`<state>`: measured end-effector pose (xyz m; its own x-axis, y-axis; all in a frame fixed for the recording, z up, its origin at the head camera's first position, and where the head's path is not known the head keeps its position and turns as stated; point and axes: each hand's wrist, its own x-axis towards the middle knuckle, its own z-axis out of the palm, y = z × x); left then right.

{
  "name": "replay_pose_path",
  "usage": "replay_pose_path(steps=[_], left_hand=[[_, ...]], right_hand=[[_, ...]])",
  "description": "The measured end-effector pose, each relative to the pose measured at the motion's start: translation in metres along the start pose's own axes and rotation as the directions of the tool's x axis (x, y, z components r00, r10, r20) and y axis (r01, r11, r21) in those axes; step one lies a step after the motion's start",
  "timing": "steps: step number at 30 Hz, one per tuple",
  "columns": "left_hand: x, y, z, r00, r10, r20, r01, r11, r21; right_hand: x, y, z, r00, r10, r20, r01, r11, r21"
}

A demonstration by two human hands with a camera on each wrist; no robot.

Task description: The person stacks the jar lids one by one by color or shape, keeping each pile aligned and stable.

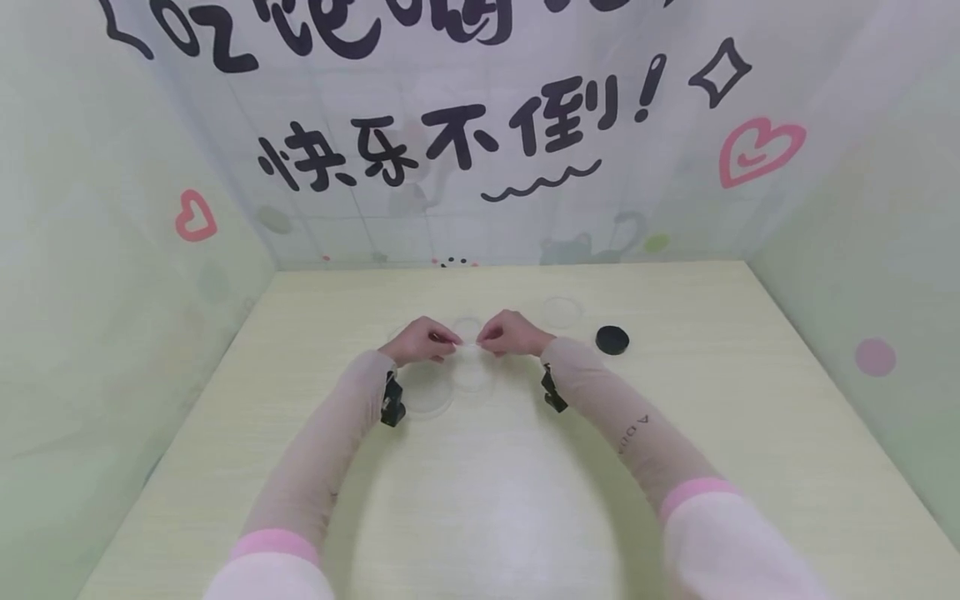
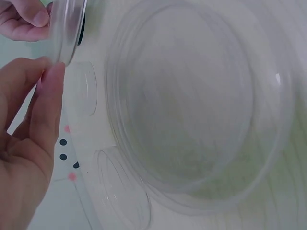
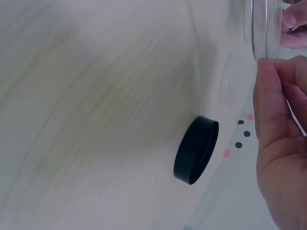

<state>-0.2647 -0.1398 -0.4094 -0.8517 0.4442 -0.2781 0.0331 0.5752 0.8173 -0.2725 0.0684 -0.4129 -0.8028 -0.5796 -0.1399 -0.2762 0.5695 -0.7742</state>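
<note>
In the head view, my left hand (image 1: pixel 424 340) and right hand (image 1: pixel 516 333) face each other over the table, raised a little above it. Between them they pinch opposite sides of a clear petri dish (image 2: pixel 68 28), thumb and fingertips at its rim. The dish stands nearly edge-on in both wrist views; whether it is one piece or a dish with its lid I cannot tell. Close by my left hand lies a large clear round dish (image 2: pixel 192 100), apparently stacked on or nested in another. A black round lid (image 3: pixel 195 151) rests on the table to the right of my right hand.
Smaller clear dishes stand near the back, one (image 2: pixel 123 188) at the left and another (image 1: pixel 562 312) behind my right hand. The pale wooden table (image 1: pixel 495 500) meets a printed fabric backdrop (image 1: pixel 465 225) at the rear, with fabric walls on both sides.
</note>
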Motion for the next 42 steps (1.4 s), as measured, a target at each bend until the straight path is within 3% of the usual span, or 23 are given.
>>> replay_pose_path(steps=[10, 21, 29, 32, 36, 39, 42], left_hand=[[-0.01, -0.018, -0.014, 1.0, -0.012, -0.005, 0.012, 1.0, 0.024], [-0.02, -0.04, -0.027, 1.0, 0.0, -0.016, 0.0, 1.0, 0.02], [-0.028, -0.043, -0.035, 1.0, 0.008, -0.026, -0.007, 0.999, 0.031], [-0.038, -0.034, -0.036, 1.0, -0.003, -0.026, 0.003, 1.0, 0.029], [-0.042, -0.041, -0.036, 1.0, 0.009, -0.024, -0.009, 1.0, 0.003], [-0.039, -0.056, -0.037, 1.0, 0.015, -0.026, -0.016, 1.0, -0.023], [-0.041, -0.057, -0.035, 0.999, -0.004, -0.038, 0.003, 1.0, -0.025]], right_hand=[[0.017, -0.008, 0.018, 0.999, 0.043, 0.008, -0.043, 0.999, -0.013], [0.029, -0.017, 0.039, 0.999, -0.015, 0.03, 0.014, 1.0, 0.025], [0.034, -0.025, 0.045, 1.0, -0.009, 0.025, 0.009, 1.0, 0.015], [0.035, -0.027, 0.047, 1.0, 0.002, 0.03, -0.003, 0.999, 0.035], [0.036, -0.029, 0.052, 0.999, 0.008, 0.042, -0.01, 0.999, 0.044], [0.037, -0.028, 0.056, 0.999, 0.007, 0.047, -0.009, 0.999, 0.046], [0.039, -0.027, 0.057, 0.999, 0.001, 0.051, -0.003, 0.999, 0.051]])
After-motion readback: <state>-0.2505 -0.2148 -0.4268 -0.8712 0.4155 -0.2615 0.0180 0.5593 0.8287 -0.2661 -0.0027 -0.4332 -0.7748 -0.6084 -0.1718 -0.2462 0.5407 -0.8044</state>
